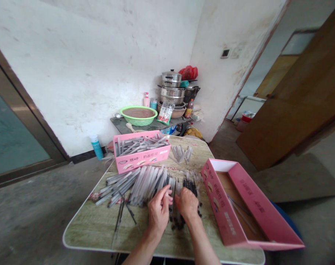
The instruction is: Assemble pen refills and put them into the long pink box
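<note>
Over the near middle of the table, my left hand (158, 208) is closed, thumb and fingers bent together beside a spread of clear pen barrels (145, 186). Just to its right, my right hand (187, 203) is curled with its back up, above black-tipped pens (191, 186). What either hand grips is hidden by the fingers. Black caps or pen ends (178, 222) lie beneath and between the hands. To the left, more grey-clear pen barrels (120, 186) lie in a loose pile, with several thin black sticks (120, 213) nearer me.
A pink box (142, 161) full of pen barrels stands at the back left. Another pink box (225, 209), holding a few clear pieces, lies at the right table edge. Small clear parts (181, 154) lie at the back. Behind stands a shelf with a green basin (138, 120) and pots (171, 95).
</note>
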### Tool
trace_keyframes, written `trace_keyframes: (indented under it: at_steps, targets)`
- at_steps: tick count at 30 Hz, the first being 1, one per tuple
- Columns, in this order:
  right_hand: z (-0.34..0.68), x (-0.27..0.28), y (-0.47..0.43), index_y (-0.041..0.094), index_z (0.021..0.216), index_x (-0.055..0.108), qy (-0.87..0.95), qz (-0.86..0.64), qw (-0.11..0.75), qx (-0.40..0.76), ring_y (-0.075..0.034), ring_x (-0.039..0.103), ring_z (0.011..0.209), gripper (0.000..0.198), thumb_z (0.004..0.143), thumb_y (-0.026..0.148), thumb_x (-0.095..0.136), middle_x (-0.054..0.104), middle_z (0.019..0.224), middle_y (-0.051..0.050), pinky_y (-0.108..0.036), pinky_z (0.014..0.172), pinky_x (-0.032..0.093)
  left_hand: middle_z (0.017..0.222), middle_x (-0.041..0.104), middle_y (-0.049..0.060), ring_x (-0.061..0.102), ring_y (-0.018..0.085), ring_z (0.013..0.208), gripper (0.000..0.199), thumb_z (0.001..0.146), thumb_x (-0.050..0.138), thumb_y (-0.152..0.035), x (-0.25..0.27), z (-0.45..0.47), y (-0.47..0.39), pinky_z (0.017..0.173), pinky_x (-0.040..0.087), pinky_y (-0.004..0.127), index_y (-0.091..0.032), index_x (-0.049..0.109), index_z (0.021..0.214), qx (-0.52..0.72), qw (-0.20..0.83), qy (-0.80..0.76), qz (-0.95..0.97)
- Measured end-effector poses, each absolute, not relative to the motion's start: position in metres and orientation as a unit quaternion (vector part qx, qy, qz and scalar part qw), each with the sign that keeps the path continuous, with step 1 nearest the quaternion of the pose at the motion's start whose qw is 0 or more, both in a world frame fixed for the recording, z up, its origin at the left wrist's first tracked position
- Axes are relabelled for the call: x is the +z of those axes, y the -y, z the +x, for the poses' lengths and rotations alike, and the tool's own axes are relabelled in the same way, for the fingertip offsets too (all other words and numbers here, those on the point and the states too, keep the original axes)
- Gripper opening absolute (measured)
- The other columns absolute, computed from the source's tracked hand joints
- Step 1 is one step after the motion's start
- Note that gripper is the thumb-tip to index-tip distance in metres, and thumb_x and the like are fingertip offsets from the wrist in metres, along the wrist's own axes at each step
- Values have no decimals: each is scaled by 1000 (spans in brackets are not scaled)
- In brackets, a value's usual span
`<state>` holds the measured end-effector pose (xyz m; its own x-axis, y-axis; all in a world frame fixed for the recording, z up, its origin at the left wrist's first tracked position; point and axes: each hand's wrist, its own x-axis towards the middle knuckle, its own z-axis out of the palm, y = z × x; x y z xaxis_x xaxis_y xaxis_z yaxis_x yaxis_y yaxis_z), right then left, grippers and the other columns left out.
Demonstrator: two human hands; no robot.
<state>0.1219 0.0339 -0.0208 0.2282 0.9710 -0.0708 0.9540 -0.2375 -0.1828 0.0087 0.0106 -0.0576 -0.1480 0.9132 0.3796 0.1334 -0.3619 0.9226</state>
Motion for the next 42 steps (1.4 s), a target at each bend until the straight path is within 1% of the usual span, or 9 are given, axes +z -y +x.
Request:
trace_keyframes:
  at_steps: [5,11,17,22,27,32,34,40,42]
  targets:
    - [131,-23,-34,14,80,65,611,-776,102,118,-28,68,84,21,82,30,52,72,83,-17,-32,67,47,90,71,7,65,13,63,34,92,44,-33,-57,9,-11,64,55,26,-18,61,116,605,340,-465,549]
    - [141,-3,-12,18,74,57,653,-710,197,177,-18,66,70,27,89,34,42,68,70,-6,-24,63,44,83,67,6,61,13,58,35,88,52,-40,-47,7,-15,55,50,23,-17,65,111,585,419,-458,522]
    - [142,-4,28,14,91,58,520,-454,377,618,-10,51,37,40,84,53,53,61,55,1,-20,39,40,79,64,7,48,7,50,43,85,54,-47,-25,0,-13,43,36,17,-13,67,107,494,669,-329,448]
    - [132,-17,44,12,84,61,385,-383,463,701,-3,26,25,38,86,50,53,45,38,8,-15,29,19,82,65,8,42,4,45,37,81,62,-44,-22,0,-8,40,30,17,-12,68,99,477,727,-281,405]
    - [127,-18,45,15,76,59,444,-429,472,629,-4,19,30,43,87,55,48,33,38,10,-17,33,17,65,62,4,40,4,37,33,78,65,-43,-27,6,-11,36,34,19,-10,66,81,475,732,-286,397]
    - [125,-20,45,17,78,63,629,-590,426,273,-12,47,52,39,92,46,42,55,60,-2,-22,52,33,58,59,2,44,5,44,30,74,70,-39,-29,15,-12,37,34,15,-9,65,76,548,668,-355,358]
    - [122,-22,45,17,81,64,628,-614,420,226,-13,50,55,39,93,46,40,59,64,-4,-22,54,35,53,55,-1,43,5,42,29,72,72,-38,-28,16,-11,36,32,15,-10,63,72,563,654,-374,340]
    - [118,-17,43,14,88,59,453,-470,438,618,-8,32,27,50,89,59,37,49,43,4,-18,30,22,53,56,-2,34,1,34,30,72,71,-39,-23,4,-16,33,28,15,-11,61,71,517,701,-333,361]
    - [118,-16,44,13,91,58,408,-425,448,672,-7,29,25,46,90,56,40,48,42,6,-18,29,21,55,58,-1,34,2,33,29,72,71,-39,-22,-1,-18,32,27,15,-11,61,72,494,717,-319,374]
